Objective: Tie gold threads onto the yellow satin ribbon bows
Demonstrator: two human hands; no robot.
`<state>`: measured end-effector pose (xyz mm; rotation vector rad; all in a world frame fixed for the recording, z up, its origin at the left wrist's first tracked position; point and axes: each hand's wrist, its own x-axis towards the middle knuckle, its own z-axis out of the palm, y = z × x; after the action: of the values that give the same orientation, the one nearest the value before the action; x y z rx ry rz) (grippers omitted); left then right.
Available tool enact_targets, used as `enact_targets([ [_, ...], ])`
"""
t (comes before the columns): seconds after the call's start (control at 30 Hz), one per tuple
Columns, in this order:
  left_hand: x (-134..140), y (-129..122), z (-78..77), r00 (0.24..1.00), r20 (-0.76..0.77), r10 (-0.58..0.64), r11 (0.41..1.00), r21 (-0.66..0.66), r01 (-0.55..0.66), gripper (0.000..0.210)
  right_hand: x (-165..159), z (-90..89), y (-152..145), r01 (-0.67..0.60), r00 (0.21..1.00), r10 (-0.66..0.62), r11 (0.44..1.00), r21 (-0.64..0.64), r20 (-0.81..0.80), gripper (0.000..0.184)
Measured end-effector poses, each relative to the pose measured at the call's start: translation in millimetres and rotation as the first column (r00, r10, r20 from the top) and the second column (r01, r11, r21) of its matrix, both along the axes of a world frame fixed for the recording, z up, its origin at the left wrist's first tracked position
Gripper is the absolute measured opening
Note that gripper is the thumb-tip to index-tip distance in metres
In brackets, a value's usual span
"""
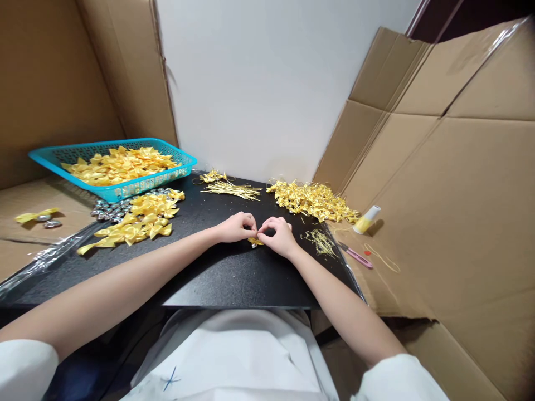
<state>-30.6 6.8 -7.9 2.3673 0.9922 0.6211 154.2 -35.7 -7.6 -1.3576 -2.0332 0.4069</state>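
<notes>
Near the middle of the black tabletop point(246, 278), a small yellow ribbon bow point(256, 241) with a shiny silver piece peeks out below my fingertips. My left hand point(237, 228) is closed in a pinch on the bow from the left. From the right, my right hand point(279, 236) pinches at it too, thumb and forefinger curved into a ring, its tips almost touching the left ones. Fingers hide most of the bow and any fine cord on it. Just beyond the hands lies a bundle of gold cords point(234, 191).
At the left are a blue basket point(152, 181) of yellow bows, loose bows point(144, 225) and silver beads point(109, 210). A heap of corded bows point(311, 200) sits back right, near thread scraps point(322, 243), a thread spool point(366, 220) and a pink cutter point(358, 257). Cardboard walls point(451, 195) flank the table.
</notes>
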Motion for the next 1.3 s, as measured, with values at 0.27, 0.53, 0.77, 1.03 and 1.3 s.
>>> enact_targets([
  [0.27, -0.3, 1.3, -1.3, 1.0, -0.008, -0.002, 1.0, 0.015, 0.002, 0.018, -2.4, -0.4, -1.6, 0.004, 0.996, -0.012, 0.996, 0.093, 0.091, 0.009],
  [0.53, -0.6, 2.2, -1.6, 1.0, 0.0, -0.006, 1.0, -0.019, 0.006, 0.019, -0.9, 0.0, -1.1, 0.004, 0.999, -0.007, 0.998, 0.069, 0.047, 0.003],
  [0.77, -1.9, 3.1, -1.2, 0.999, 0.033, -0.017, 0.999, -0.041, 0.018, 0.02, -2.3, -1.5, -1.3, -0.018, 0.994, 0.01, 0.997, 0.075, 0.107, 0.009],
  [1.03, -1.6, 4.2, -3.8, 1.0, 0.025, -0.011, 0.999, -0.036, 0.012, 0.017, -5.1, 0.4, -2.4, 0.019, 0.997, -0.023, 0.998, 0.055, 0.077, 0.009],
  [1.3, -0.7, 4.6, -5.0, 1.0, 0.004, -0.003, 0.999, -0.046, 0.003, 0.017, -2.6, -1.3, 1.3, 0.033, 0.999, -0.033, 0.999, -0.008, -0.026, 0.008],
])
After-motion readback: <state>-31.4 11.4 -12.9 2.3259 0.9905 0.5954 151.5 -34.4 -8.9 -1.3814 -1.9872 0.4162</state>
